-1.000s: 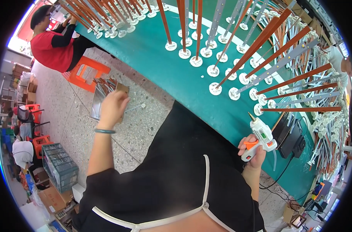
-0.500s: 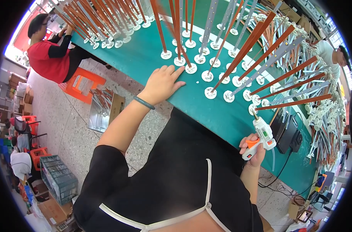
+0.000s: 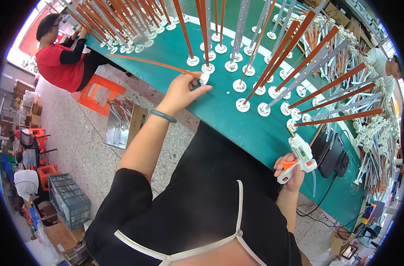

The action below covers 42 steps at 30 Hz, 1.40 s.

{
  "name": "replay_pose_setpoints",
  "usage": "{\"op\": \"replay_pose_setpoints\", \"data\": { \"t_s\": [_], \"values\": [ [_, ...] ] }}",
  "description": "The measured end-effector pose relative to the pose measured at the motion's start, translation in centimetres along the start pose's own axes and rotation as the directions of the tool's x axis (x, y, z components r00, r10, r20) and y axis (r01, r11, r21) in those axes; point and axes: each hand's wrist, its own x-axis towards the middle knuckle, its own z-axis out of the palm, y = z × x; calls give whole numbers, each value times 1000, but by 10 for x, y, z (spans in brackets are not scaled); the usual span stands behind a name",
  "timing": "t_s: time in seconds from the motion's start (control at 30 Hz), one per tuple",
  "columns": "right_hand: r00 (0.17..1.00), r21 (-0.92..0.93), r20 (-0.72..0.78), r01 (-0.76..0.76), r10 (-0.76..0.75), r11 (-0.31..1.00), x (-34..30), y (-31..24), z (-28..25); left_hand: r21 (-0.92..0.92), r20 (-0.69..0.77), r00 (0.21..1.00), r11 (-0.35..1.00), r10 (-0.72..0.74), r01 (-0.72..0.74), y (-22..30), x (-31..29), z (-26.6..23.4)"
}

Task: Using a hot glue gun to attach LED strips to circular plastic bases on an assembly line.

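My left hand [image 3: 180, 92] is at the near edge of the green table, fingers closed around the lower end of a brown strip [image 3: 153, 63]. That strip lies tilted over to the left, and its round white base [image 3: 204, 79] is turned on its side by my fingertips. Low on the right, my right hand [image 3: 295, 179] grips a white glue gun [image 3: 302, 153] with an orange trigger. The gun's metal nozzle points up toward the white base [image 3: 292, 124] of another brown strip [image 3: 344, 119].
Many brown and grey strips on round white bases stand across the green table [image 3: 228, 126]. Loose strips [image 3: 372, 153] pile up on the right, beside a black box [image 3: 328, 153] and cable. A person in red [image 3: 60, 64] works at the left, near an orange stool [image 3: 95, 95].
My left hand has taken hold of a brown strip near its base and tipped it over to the left. My right hand and the glue gun have hardly moved.
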Motion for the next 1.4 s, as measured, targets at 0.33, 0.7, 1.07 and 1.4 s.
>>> {"op": "replay_pose_setpoints", "data": {
  "t_s": [0.33,0.7,1.07,1.4],
  "values": [
    [1000,14,-3,-19,19,1000,3,-1,2,-482,-308,951,858,27,-180,-28,11,-21],
    [999,15,-13,-45,45,999,5,-1,2,-64,-408,886,961,222,-270,-13,-1,-44],
    [998,11,-22,-65,65,998,3,-3,4,-306,-251,948,914,193,-267,41,32,19],
    [998,8,-30,-61,61,998,-2,-2,0,-188,-266,956,967,121,-174,50,47,46]
  ]
}}
